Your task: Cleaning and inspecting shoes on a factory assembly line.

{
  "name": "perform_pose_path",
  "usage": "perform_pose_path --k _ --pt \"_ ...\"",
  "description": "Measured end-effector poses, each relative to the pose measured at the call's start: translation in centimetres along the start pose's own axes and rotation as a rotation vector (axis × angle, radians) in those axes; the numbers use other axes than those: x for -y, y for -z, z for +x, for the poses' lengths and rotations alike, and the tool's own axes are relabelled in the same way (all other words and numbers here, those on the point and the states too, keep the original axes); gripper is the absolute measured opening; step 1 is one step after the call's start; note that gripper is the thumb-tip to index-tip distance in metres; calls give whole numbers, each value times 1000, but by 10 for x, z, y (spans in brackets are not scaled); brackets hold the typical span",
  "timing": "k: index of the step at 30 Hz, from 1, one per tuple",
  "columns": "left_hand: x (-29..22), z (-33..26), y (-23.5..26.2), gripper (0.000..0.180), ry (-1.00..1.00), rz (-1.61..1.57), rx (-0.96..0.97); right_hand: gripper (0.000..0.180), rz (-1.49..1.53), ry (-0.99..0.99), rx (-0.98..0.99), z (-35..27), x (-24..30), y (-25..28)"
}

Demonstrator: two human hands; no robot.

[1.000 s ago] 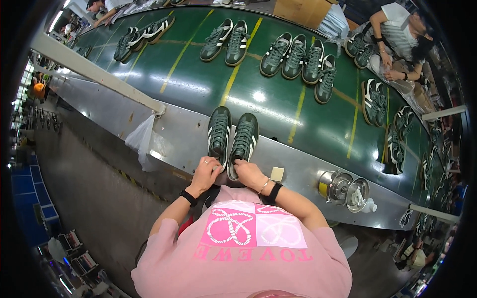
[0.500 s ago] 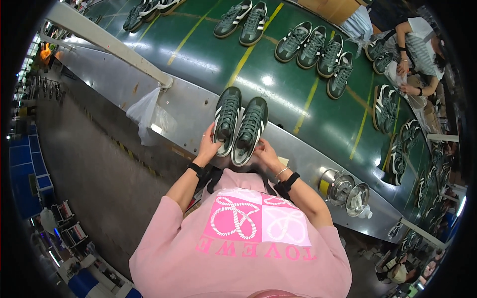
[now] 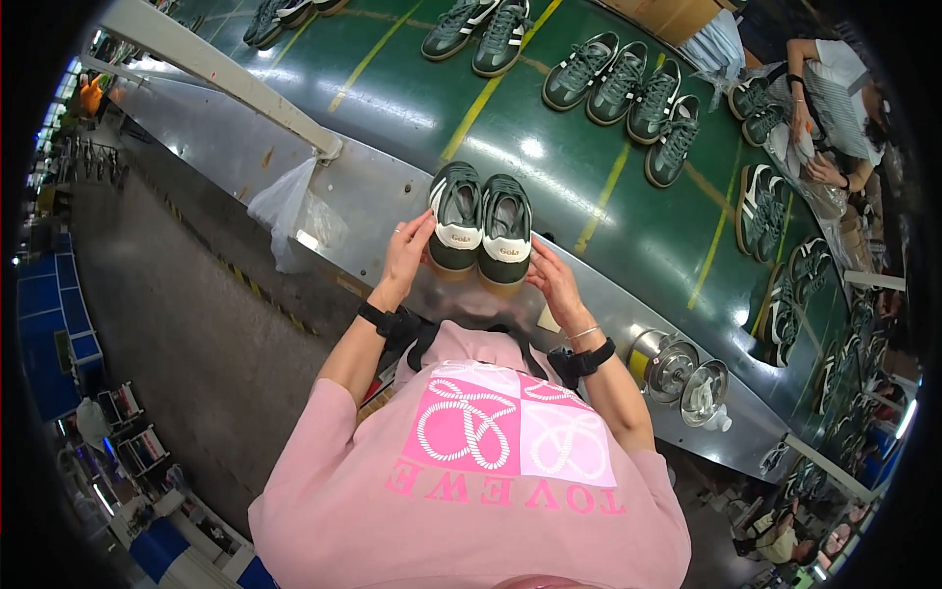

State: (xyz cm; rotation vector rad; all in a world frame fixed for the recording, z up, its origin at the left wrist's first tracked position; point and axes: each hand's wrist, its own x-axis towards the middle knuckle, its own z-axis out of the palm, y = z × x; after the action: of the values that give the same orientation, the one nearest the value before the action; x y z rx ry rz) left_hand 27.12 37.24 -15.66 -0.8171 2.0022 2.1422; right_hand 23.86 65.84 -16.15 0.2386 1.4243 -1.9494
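Long green conveyor bench (image 3: 412, 88) carrying rows of sneakers. Pair of dark green sneakers with white heel tabs (image 3: 481, 228) held side by side above bench edge, left hand (image 3: 407, 253) and right hand (image 3: 555, 283) fingers wrapped around outer sides.

pair of shoes (image 3: 481, 231): two dark green low sneakers, held side by side and touching, heels toward the person, toes pointing away.
left shoe (image 3: 456, 218): dark green upper, white heel tab with small lettering, white side stripe along its outer edge, tan sole edge showing under the heel.
right shoe (image 3: 505, 231): same colours, white heel tab, tan sole edge below.
pose: both roughly level, seen from above and behind, openings facing up.
place: lifted over the near metal edge of the green bench (image 3: 589, 167), between the two hands.
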Motion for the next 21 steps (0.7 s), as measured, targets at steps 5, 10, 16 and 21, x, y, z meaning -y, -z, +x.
perform_pose_path --k 5,10,16,21 --pt "-7 12 -1 48 0 28 7 55 -13 19 -20 12 6 1" --pt "-4 7 12 37 29 -3 -64 52 -76 13 -1 16 -3 -6" --pt "22 13 -13 55 68 327 -133 56 -160 -79 30 8 -24 18" --pt "36 -3 -27 73 209 625 -148 48 -641 18 42 24 -70 63"
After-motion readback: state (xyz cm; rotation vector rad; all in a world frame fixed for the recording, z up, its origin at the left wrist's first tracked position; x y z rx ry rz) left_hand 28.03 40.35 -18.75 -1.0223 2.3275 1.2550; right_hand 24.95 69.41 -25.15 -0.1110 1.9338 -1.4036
